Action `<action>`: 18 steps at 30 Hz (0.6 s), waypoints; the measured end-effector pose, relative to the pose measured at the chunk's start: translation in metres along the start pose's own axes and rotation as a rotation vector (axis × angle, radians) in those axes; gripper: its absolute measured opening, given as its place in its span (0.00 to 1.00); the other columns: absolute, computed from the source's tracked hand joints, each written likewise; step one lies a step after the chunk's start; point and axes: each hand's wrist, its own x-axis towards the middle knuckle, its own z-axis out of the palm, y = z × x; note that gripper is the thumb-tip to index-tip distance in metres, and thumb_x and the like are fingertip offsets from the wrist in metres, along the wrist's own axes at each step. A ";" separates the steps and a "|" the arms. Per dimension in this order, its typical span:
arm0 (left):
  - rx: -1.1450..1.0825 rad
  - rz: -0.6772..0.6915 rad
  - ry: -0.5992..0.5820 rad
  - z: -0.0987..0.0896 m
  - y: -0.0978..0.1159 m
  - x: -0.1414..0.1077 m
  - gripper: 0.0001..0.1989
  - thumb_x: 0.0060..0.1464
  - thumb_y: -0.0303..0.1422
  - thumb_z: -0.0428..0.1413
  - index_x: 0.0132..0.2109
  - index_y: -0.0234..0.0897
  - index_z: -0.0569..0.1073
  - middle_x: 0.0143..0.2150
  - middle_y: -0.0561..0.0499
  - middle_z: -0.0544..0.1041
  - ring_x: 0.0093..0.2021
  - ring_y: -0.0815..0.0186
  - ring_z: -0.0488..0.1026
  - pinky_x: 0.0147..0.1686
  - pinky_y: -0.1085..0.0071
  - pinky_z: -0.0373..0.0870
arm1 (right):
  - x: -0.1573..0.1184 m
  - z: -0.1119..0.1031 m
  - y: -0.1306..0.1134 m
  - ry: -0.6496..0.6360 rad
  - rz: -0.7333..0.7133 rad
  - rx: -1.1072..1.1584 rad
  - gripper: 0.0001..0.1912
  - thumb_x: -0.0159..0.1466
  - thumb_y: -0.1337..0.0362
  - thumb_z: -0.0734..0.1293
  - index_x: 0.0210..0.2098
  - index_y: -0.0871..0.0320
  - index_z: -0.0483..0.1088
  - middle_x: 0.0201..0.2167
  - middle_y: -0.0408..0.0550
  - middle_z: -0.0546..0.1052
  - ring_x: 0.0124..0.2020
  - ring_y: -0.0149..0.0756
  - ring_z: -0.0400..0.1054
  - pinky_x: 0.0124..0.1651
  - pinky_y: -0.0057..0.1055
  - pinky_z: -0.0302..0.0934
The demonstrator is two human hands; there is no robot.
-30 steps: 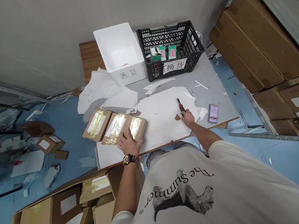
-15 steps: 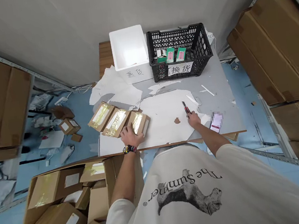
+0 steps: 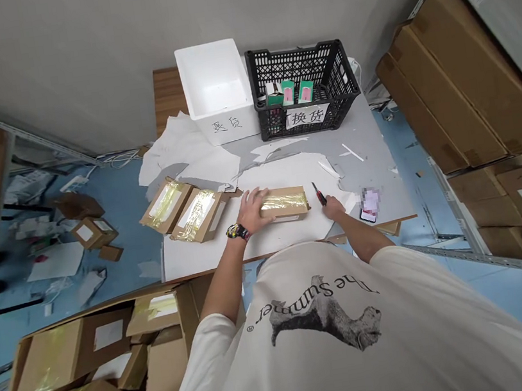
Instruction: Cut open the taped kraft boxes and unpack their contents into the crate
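My left hand (image 3: 252, 213) grips the left end of a taped cardboard box (image 3: 285, 200), thumb along its near side and fingers over the top. The box lies flat on the white sheet (image 3: 295, 233), its yellowish tape facing up. Just right of it, my right hand (image 3: 333, 206) is closed around a box cutter (image 3: 320, 195) with a red and black handle. The dark blade end points away from me, close to the box's right end but apart from it. Two more taped boxes, one on the left (image 3: 166, 203) and one beside it (image 3: 199, 214), sit side by side.
At the back stand a white foam box (image 3: 225, 126) and a black crate (image 3: 276, 130) holding small green-and-pink packs. A phone (image 3: 369, 205) lies right of my right hand. A large carton (image 3: 188, 316) of boxes stands at lower left; shelves with cartons (image 3: 463, 83) flank the table.
My left hand has moved the third box rightward, away from the other two, and turned it lengthwise across the table. The box cutter stays in my right hand.
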 end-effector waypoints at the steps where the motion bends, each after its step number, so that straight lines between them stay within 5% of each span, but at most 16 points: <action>1: -0.050 -0.039 0.025 -0.003 -0.010 -0.004 0.60 0.52 0.53 0.78 0.85 0.47 0.64 0.86 0.38 0.59 0.85 0.32 0.53 0.83 0.35 0.52 | -0.002 0.001 -0.002 0.006 0.005 0.046 0.14 0.66 0.69 0.72 0.50 0.56 0.73 0.51 0.60 0.81 0.58 0.55 0.78 0.61 0.46 0.73; 7: -0.363 -0.225 -0.111 0.010 -0.050 -0.012 0.72 0.52 0.60 0.76 0.90 0.45 0.48 0.84 0.34 0.63 0.72 0.39 0.75 0.71 0.46 0.75 | -0.011 0.014 -0.035 0.074 -0.062 0.388 0.11 0.69 0.59 0.67 0.49 0.50 0.65 0.40 0.46 0.84 0.41 0.42 0.80 0.45 0.32 0.75; 13: -0.411 -0.207 -0.059 0.050 -0.022 0.009 0.72 0.48 0.55 0.79 0.89 0.45 0.51 0.83 0.33 0.63 0.76 0.36 0.71 0.74 0.42 0.71 | -0.010 -0.002 -0.057 0.237 -0.189 0.425 0.17 0.65 0.57 0.65 0.53 0.50 0.71 0.48 0.52 0.86 0.51 0.48 0.80 0.58 0.41 0.73; 18: -0.562 -0.217 0.016 0.070 -0.009 0.003 0.66 0.50 0.50 0.78 0.87 0.45 0.55 0.80 0.35 0.67 0.62 0.48 0.81 0.66 0.49 0.79 | -0.019 -0.041 -0.053 0.273 -0.421 0.282 0.29 0.69 0.58 0.61 0.67 0.53 0.73 0.45 0.53 0.87 0.46 0.51 0.80 0.56 0.44 0.74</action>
